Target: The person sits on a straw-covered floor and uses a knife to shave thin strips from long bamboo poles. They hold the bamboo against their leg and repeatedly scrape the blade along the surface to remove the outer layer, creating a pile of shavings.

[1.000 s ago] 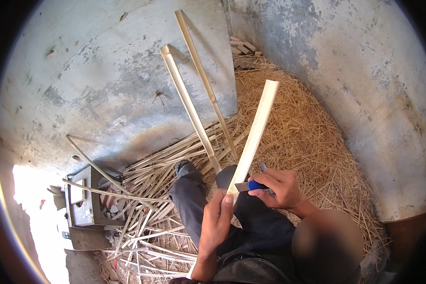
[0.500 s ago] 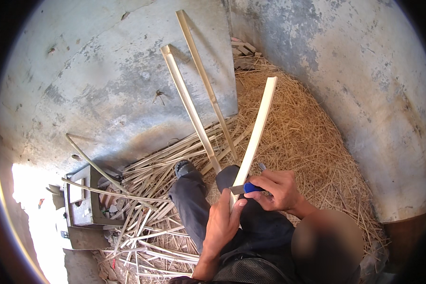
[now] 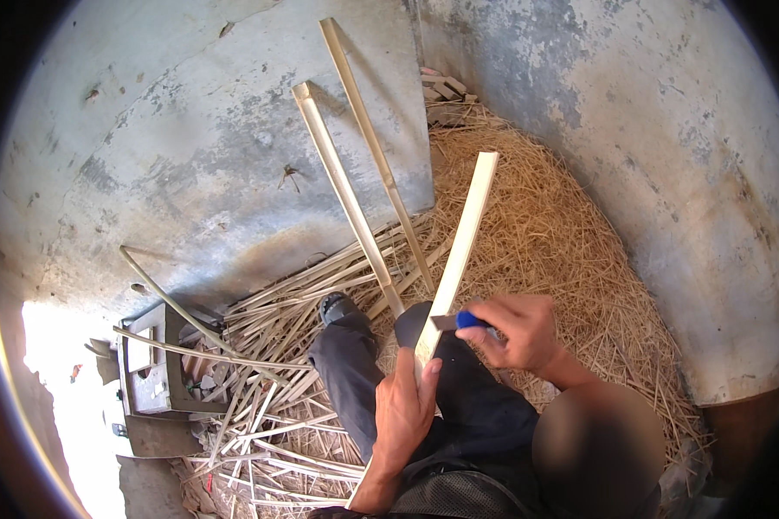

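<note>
A long pale bamboo strip (image 3: pixel 461 246) slants up and away over my lap. My left hand (image 3: pixel 405 402) is closed around its lower end, thumb along the near side. In my right hand (image 3: pixel 521 333) is a knife (image 3: pixel 471 320) with a blue handle, fingers wrapped round the grip. The short, broad blade points left and lies against the strip, a little above my left hand. Part of the handle is hidden by my fingers.
Two split bamboo lengths (image 3: pixel 346 186) lean on the grey wall (image 3: pixel 190 156). Thin cut strips (image 3: pixel 277 298) litter the floor at left, beside a box-like metal frame (image 3: pixel 151 368). Straw-like shavings (image 3: pixel 571 251) are heaped ahead and right. My knees (image 3: pixel 342 355) lie beneath the strip.
The knife and my right hand have moved a little up the strip, away from my left hand. The strip's far end has dropped slightly and shifted left.
</note>
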Demonstrator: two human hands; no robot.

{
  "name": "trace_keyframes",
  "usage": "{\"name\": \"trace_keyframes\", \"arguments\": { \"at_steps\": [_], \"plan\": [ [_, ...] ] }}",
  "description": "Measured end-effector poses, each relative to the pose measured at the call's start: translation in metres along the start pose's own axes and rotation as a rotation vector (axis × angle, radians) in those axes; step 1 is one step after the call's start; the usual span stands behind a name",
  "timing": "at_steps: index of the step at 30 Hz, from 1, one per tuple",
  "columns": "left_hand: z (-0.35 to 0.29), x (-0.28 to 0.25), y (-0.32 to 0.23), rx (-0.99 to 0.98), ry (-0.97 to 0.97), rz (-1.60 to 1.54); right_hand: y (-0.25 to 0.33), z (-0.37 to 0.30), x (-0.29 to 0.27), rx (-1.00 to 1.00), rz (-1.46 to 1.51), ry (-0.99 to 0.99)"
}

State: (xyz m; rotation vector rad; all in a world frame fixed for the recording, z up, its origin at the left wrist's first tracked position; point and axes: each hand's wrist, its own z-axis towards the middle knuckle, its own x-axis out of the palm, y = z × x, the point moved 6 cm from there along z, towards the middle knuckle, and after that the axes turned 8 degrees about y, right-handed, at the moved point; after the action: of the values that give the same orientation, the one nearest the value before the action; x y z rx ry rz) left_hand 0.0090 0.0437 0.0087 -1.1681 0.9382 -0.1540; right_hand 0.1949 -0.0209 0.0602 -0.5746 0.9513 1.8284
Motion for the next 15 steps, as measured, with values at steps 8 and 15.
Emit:
{"name": "trace_keyframes", "arguments": {
  "at_steps": [8, 15],
  "plan": [
    [-0.006, -0.004, 0.004, 0.003, 0.001, 0.074, -0.013, 0.008, -0.008, -0.026, -0.024, -0.080],
    [-0.033, 0.001, 0.022, -0.082, 0.093, 0.096, -0.080, 0.023, -0.047, 0.127, -0.141, -0.295]
  ]
}}
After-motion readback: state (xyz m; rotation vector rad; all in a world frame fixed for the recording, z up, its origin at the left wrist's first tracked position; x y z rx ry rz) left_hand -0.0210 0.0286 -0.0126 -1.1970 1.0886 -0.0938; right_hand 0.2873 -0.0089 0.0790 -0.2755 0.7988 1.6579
